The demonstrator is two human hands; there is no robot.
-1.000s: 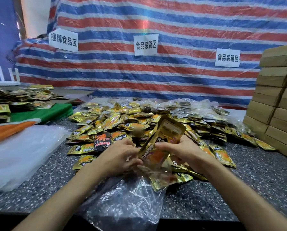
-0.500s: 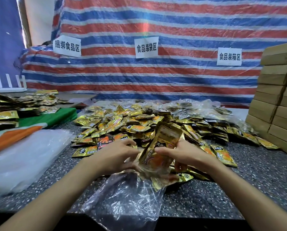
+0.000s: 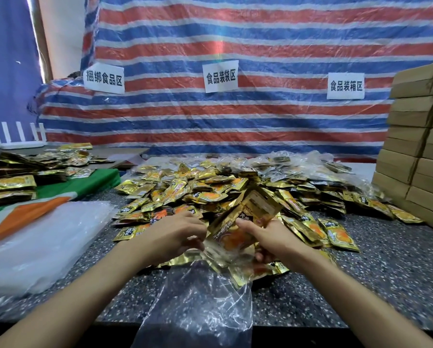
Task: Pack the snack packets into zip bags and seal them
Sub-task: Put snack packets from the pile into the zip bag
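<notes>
Snack packets: a small bunch of gold snack packets stands tilted just in front of the person, top end leaning away and to the right, bottom end down in the mouth of the bag.
Zip bag: a clear, crinkled zip bag lies on the near edge of the table, its closed end hanging towards the person and its mouth up under the bunch.
Right hand: the right hand grips the bunch, thumb laid across the printed face and fingers curled round behind it.
Left hand: the left hand sits just left of the bunch, fingers bent in and pinching the left edge of the bag's mouth; the exact pinch is partly hidden by the plastic.
Loose pile: a wide heap of gold packets spreads over the table right behind both hands, some of them already in clear bags at the back.
Table: a dark speckled table carries everything.
Spare bags: a flat stack of clear bags lies to the left, well apart from the hands.
Left side: a green and orange cloth with more gold packets stacked on it.
Right side: a tall stack of cardboard boxes stands at the table's edge.
Backdrop: a red, blue and white striped tarp hangs behind, with three paper signs stuck on it.
</notes>
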